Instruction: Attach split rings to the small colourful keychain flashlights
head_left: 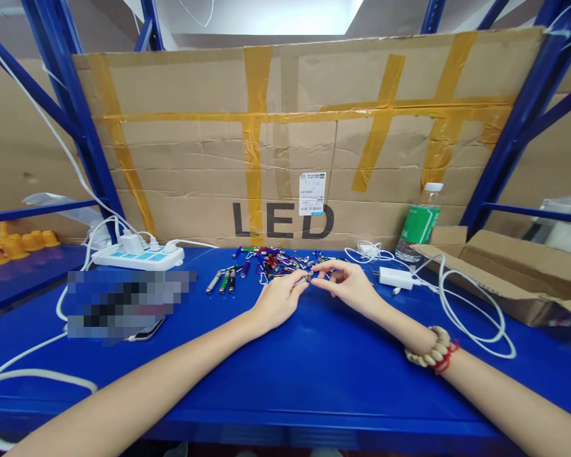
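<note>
My left hand [276,301] is closed around a small silver metal tube [303,280], mostly covered by the fingers. Close against its right end, my right hand [351,287] has thumb and forefinger in a pinch; whatever is between those fingertips is too small to make out. Behind both hands lies a loose pile of small coloured metal tubes and clips [272,259], in red, purple, green and silver, partly hidden by the hands. Left of the pile, several finished-looking little tubes with clips, among them a green one [225,280], lie side by side on the blue tabletop [276,374].
A white power strip [140,257] with plugs stands at the left, behind a blurred-out patch and a phone edge [147,330]. On the right are a white charger [394,278], looped cable [450,304], a green-labelled bottle [421,223] and an open carton [518,270]. Cardboard [195,165] walls the back.
</note>
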`<state>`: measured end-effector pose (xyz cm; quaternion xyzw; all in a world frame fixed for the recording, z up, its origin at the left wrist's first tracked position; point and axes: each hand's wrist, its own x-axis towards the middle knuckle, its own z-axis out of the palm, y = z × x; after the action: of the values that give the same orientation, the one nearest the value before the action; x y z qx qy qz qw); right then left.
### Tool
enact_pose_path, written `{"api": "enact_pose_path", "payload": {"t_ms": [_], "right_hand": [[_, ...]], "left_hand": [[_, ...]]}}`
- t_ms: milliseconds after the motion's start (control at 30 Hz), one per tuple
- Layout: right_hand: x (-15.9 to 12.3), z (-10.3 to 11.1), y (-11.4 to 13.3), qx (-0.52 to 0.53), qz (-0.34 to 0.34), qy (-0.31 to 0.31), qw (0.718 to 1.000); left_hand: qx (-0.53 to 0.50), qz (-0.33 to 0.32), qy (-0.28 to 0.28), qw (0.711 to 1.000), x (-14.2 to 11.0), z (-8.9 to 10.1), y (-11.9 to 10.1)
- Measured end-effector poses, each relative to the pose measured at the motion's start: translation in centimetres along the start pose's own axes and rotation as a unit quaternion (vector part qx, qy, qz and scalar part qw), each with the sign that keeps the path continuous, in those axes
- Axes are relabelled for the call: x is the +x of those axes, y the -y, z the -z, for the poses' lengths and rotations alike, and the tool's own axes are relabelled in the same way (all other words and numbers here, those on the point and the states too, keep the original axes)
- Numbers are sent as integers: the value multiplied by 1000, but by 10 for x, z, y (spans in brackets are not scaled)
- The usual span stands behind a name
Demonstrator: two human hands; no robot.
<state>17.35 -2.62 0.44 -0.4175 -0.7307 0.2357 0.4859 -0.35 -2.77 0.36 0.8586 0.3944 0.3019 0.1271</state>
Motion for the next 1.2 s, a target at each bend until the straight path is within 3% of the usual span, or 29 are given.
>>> {"api": "enact_pose_path", "payload": {"t_ms": [133, 433, 633, 833, 1200], "right_hand": [[0, 3, -2, 16, 48, 32, 998], [-1, 4, 0, 41, 61, 46, 996], [-2, 7, 0, 54, 63, 70, 994], [-3, 9, 5, 60, 73, 79, 992], [-6, 12, 9, -36, 143, 87, 985]], "left_hand": [[13, 26, 33, 999, 0, 1, 0], [-36, -41, 67, 996, 1, -4, 3], [-37, -53, 104, 993, -2, -3, 3], [-56, -88, 101, 989, -4, -2, 3], [-12, -128, 92, 987, -5, -1, -1]]}}
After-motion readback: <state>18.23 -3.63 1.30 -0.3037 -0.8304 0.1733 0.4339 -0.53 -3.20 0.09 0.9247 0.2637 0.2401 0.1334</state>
